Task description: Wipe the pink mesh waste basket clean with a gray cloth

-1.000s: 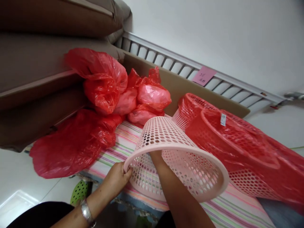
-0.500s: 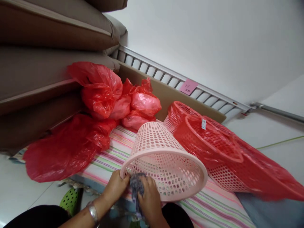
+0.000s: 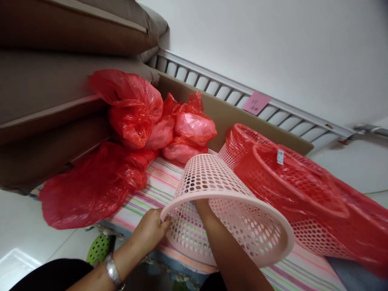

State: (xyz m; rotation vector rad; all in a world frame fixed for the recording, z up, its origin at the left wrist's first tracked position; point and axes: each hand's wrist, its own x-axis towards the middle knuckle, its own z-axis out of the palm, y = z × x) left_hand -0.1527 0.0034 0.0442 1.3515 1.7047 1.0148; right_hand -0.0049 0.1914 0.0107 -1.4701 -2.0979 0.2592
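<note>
A pale pink perforated basket point(image 3: 212, 173) lies tipped on its side on a striped cloth point(image 3: 163, 178), its wide mouth facing me. My left hand point(image 3: 153, 230) is closed on the left edge of the rim, thumb inside the mouth; a silver bracelet circles that wrist. The other forearm reaches through the mouth into the basket, and my right hand is hidden behind the upper wall, with only a dark patch showing through the holes. The grey-purple cloth cannot be made out.
Red plastic bags point(image 3: 194, 125) of pink bundles sit behind, with a loose red bag point(image 3: 87, 190) at left. Baskets wrapped in red plastic point(image 3: 291, 182) lean at right. Brown cushions point(image 3: 60, 81) are stacked at left. A metal rail point(image 3: 212, 76) with a pink note point(image 3: 256, 102) runs behind.
My right hand has moved from the rim deep into the basket, taking the grey-purple cloth out of sight. My left hand still grips the rim. The view has shifted slightly.
</note>
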